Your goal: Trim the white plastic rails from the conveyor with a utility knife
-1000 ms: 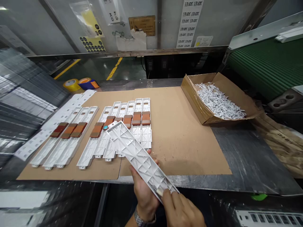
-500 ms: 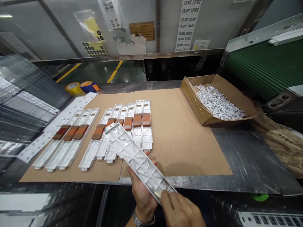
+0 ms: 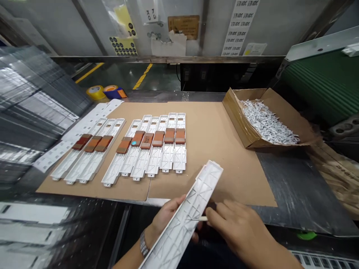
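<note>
My left hand (image 3: 164,215) is closed round a long white plastic panel (image 3: 193,201) with a criss-cross ribbed face. The panel is held slantwise over the table's front edge, its top end pointing up and right. In my right hand (image 3: 238,224) is a slim tool with a pale handle (image 3: 203,219), pinched between thumb and fingers. Its thin tip lies at the panel's ribs, around mid-length; whether it touches them I cannot tell. Left of the hands, several similar white panels (image 3: 179,157) lie side by side on cardboard, with brown-red blocks (image 3: 180,136) across them.
A cardboard box (image 3: 238,127) of small white pieces (image 3: 267,123) stands at the right on the dark table (image 3: 276,175). Tape rolls (image 3: 95,92) and printed sheets (image 3: 75,130) lie at the back left. Beyond the box is a green conveyor (image 3: 316,82).
The panel has swung from leaning up-left to leaning up-right. My right hand, with the pale-handled tool, has moved from its lower end to the right edge near mid-length. The camera view has shifted slightly.
</note>
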### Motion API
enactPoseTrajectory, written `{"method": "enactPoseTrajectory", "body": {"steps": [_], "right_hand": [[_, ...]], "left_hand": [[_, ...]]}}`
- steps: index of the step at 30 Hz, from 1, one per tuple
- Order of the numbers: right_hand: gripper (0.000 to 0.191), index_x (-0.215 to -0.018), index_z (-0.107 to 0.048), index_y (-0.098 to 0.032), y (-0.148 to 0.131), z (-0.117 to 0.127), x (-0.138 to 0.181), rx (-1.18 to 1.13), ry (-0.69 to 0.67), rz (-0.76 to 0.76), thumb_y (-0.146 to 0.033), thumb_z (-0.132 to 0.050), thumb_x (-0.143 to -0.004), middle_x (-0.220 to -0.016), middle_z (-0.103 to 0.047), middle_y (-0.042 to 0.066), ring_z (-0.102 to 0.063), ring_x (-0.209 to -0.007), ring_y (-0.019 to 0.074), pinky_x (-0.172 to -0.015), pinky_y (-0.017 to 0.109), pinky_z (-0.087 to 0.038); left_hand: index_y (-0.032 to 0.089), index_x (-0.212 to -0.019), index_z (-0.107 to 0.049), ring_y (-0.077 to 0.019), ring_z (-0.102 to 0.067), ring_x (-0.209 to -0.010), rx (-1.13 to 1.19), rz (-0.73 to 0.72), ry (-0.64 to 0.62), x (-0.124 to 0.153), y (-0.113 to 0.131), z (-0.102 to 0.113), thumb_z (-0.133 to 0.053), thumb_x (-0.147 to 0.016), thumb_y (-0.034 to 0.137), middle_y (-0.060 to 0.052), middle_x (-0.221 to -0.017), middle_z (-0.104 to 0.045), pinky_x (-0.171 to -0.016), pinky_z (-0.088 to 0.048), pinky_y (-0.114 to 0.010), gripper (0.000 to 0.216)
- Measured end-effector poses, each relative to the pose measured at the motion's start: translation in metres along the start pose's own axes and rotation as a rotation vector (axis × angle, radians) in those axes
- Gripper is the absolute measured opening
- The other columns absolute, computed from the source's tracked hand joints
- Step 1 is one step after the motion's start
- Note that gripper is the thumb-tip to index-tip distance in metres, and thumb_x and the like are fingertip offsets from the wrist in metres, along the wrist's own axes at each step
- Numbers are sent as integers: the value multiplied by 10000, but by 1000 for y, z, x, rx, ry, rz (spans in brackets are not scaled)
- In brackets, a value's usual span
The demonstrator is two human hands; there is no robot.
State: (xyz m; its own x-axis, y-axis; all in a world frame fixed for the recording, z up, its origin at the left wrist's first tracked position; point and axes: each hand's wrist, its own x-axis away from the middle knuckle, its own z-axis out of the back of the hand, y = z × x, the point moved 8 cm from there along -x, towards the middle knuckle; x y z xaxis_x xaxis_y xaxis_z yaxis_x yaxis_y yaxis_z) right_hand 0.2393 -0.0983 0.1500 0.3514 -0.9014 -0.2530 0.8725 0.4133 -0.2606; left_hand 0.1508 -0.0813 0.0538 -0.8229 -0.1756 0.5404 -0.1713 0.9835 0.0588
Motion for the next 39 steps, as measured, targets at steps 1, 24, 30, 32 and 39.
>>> {"method": "enactPoseTrajectory", "body": {"steps": [1, 24, 30, 32, 39], "right_hand": [[200, -815, -534, -214, -3, -4, -2, -4, -49, 32, -119, -375, -890, -643, -533, -17, -438, -565, 142, -539, 295, -232], [292, -816, -419, -233, -27, -39, -12, 132, -232, 150, -68, -592, -649, -631, -557, -50, -468, -532, 148, -517, 312, -137], [239, -800, -418, -234, -26, -43, -11, 54, -281, 179, -92, -598, -729, -637, -546, -60, -453, -524, 136, -520, 307, -161], [222, -802, -419, -230, -27, -44, -11, 45, -299, 194, -87, -580, -750, -637, -548, -59, -456, -526, 131, -520, 304, -166], [257, -834, -435, -227, -28, -48, -16, 108, -245, 179, -72, -595, -705, -640, -553, -49, -474, -535, 139, -515, 304, -173]], "left_hand": [[23, -945, -653, -186, -654, -621, -9, 34, 3, 1, -6, 1, -416, -882, 322, -122, -730, -682, -518, -522, -277, 386], [73, -791, -658, -213, -634, -563, -28, 171, 36, 12, -32, 27, -383, -840, 369, -97, -612, -645, -475, -521, -316, 407], [70, -812, -661, -199, -636, -560, 36, 166, 23, 15, -32, 24, -403, -823, 338, -89, -669, -661, -467, -519, -304, 372], [68, -817, -662, -206, -639, -560, 32, 170, -4, 13, -34, 24, -412, -818, 347, -92, -660, -658, -463, -519, -305, 375], [69, -778, -666, -208, -629, -537, -23, 137, 36, 14, -29, 33, -386, -831, 369, -96, -598, -647, -459, -504, -295, 414]]}}
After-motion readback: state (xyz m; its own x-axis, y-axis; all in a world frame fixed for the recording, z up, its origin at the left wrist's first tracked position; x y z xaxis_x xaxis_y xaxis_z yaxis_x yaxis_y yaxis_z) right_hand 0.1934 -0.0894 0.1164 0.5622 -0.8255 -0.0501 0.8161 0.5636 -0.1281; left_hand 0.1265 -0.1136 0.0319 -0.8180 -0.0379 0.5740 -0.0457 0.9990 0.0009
